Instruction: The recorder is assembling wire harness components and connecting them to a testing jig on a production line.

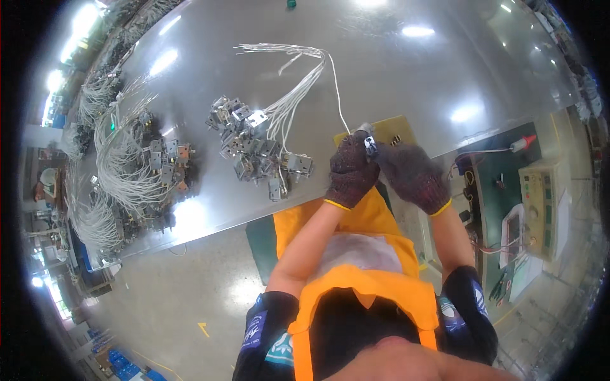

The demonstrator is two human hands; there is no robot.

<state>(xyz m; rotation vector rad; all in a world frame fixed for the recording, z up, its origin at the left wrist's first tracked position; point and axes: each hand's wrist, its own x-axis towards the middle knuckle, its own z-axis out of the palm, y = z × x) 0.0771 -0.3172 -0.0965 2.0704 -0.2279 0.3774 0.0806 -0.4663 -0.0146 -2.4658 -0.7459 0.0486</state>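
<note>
Both hands wear dark knitted gloves with yellow cuffs and meet over the table's near edge. My left hand is closed around a small shiny metal part, which pokes out at the thumb side. A thin white wire runs from beside this hand up to a loose bundle. Pressed close on the other side, my right hand has curled fingers; what they grip is hidden. Beneath the hands lies a yellow plate with small dark pieces on it. To the left sits a pile of metal brackets with white wires.
A larger heap of wired metal parts covers the table's left end. On the right stand a beige instrument box with knobs, a red-tipped probe and green-handled scissors. A green object is at the far edge.
</note>
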